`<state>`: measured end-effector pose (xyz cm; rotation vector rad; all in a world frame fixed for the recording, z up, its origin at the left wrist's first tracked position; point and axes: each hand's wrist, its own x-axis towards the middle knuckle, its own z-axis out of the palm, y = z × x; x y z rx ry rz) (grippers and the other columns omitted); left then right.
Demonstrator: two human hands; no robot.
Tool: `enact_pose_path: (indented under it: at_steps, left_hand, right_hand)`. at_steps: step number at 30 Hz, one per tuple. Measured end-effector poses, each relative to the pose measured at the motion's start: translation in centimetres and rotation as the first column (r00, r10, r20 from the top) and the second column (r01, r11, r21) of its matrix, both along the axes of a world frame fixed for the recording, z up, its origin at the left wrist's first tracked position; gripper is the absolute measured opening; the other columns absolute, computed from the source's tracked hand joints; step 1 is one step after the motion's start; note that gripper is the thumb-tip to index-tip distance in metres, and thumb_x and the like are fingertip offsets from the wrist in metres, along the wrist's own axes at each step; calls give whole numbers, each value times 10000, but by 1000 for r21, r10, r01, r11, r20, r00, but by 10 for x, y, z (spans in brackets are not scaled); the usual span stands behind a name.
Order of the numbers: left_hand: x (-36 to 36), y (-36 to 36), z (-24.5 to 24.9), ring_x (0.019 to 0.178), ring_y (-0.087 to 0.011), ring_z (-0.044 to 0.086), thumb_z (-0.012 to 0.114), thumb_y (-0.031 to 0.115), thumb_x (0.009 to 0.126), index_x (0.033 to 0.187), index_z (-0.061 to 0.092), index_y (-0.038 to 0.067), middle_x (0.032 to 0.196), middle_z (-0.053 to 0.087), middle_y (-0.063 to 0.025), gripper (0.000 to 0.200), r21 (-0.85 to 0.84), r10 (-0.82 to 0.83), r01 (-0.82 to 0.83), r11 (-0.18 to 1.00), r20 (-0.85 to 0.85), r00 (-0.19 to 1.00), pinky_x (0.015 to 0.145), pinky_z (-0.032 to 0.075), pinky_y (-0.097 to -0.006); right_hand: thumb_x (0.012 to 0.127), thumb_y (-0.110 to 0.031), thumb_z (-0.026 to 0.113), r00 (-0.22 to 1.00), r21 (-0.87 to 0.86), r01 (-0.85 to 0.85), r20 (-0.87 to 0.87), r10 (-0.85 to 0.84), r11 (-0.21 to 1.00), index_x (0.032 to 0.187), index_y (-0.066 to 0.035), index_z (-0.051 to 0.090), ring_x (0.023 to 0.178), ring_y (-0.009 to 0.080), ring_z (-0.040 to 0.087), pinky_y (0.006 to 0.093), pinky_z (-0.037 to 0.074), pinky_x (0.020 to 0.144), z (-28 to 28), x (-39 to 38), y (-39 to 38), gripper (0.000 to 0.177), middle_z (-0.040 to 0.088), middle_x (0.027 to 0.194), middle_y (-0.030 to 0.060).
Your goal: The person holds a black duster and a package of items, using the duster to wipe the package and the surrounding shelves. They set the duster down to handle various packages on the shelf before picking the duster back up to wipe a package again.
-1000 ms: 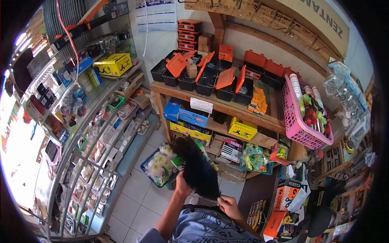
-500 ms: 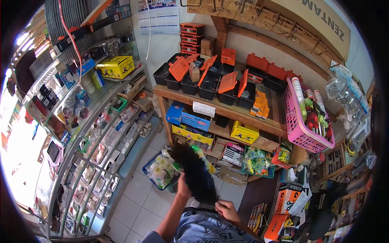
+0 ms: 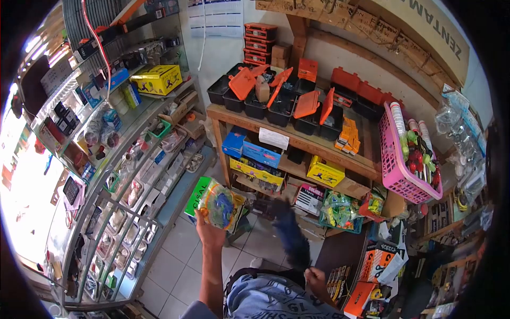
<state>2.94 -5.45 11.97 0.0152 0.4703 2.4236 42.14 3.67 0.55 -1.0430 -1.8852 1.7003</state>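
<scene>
A green-headed plastic packet point(image 3: 218, 204) with blue and yellow contents is gripped along its lower left edge by my left hand point(image 3: 211, 232). The packet is raised in front of me, over the tiled floor. On the other side, my right hand point(image 3: 315, 278) is closed around the handle end of a dark feather duster point(image 3: 292, 236). The duster points up and away from me, its feathers blurred. Part of a dark green stand point(image 3: 240, 232) shows just below the packet.
A curved glass counter point(image 3: 122, 212) with small trays runs along the left. Ahead stands a wooden shelf point(image 3: 297, 130) bearing black boxes with orange lids point(image 3: 308, 103). A pink basket point(image 3: 406, 167) sits at its right end, and a teal basket point(image 3: 340, 215) of packets is low down.
My left hand has moved left and up from beside the duster and now holds the packet. The duster has swung right with my right hand. The basket of packets on the left no longer shows.
</scene>
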Motion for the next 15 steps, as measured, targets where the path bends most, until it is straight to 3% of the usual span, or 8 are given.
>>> enact_pose_path:
  at_steps: [2, 3, 4, 6, 10, 13, 15]
  left_hand:
    - [5, 0, 2, 1233, -326, 468, 333, 467, 987, 1366, 387, 44, 1355, 472, -144, 571, -3, -49, 49, 999, 13, 999, 1071, 323, -495]
    - [10, 5, -8, 1219, -327, 480, 348, 457, 986, 1363, 396, 61, 1347, 479, -135, 548, -12, -74, 75, 997, 48, 996, 1057, 338, -506]
    - [19, 9, -13, 1219, -327, 480, 348, 457, 986, 1363, 396, 61, 1347, 479, -135, 548, -15, -81, 82, 997, 54, 995, 1057, 338, -506]
    - [41, 19, -20, 1212, -315, 486, 400, 450, 973, 1343, 437, 92, 1340, 492, -96, 515, -91, -217, 232, 968, 154, 964, 1042, 351, -518]
    - [79, 34, -35, 1205, -306, 493, 414, 442, 970, 1338, 443, 109, 1319, 511, -88, 497, 33, -446, 449, 893, 205, 871, 1027, 359, -518]
    - [93, 40, -37, 1200, -306, 497, 410, 448, 969, 1340, 439, 93, 1323, 509, -91, 514, 41, -474, 477, 878, 210, 855, 1033, 355, -504]
    - [98, 41, -34, 1224, -295, 477, 382, 464, 974, 1362, 407, 81, 1342, 491, -98, 546, 83, -488, 482, 872, 226, 843, 1066, 314, -489]
  right_hand:
    - [918, -215, 601, 975, -105, 181, 153, -164, 978, 666, -47, 483, 532, 56, 398, 268, 324, 489, 35, -14, 8, 325, 413, 566, -28]
    - [907, -234, 634, 991, 92, 113, 54, -119, 989, 694, -70, 476, 485, 36, 378, 247, 290, 442, 39, -20, 15, 312, 407, 549, -50]
    - [907, -234, 634, 990, 89, 120, 60, -125, 989, 694, -70, 476, 485, 36, 378, 247, 290, 442, 51, -32, 19, 312, 407, 549, -50]
    - [895, -248, 656, 980, -245, 187, -20, -198, 951, 724, -88, 456, 440, 30, 367, 228, 272, 402, 79, -64, 21, 309, 405, 546, -64]
    - [871, -215, 687, 962, -353, 115, -192, -192, 928, 754, -97, 465, 380, 34, 355, 220, 272, 355, 90, -113, 36, 277, 389, 531, -68]
    - [845, -191, 715, 920, -486, 81, -299, -253, 870, 765, -84, 502, 378, 33, 350, 223, 266, 351, 100, -136, 40, 252, 404, 528, -62]
    - [833, -147, 713, 907, -460, 142, -295, -301, 877, 755, -78, 535, 366, 36, 351, 226, 268, 342, 107, -149, 39, 205, 421, 517, -56]
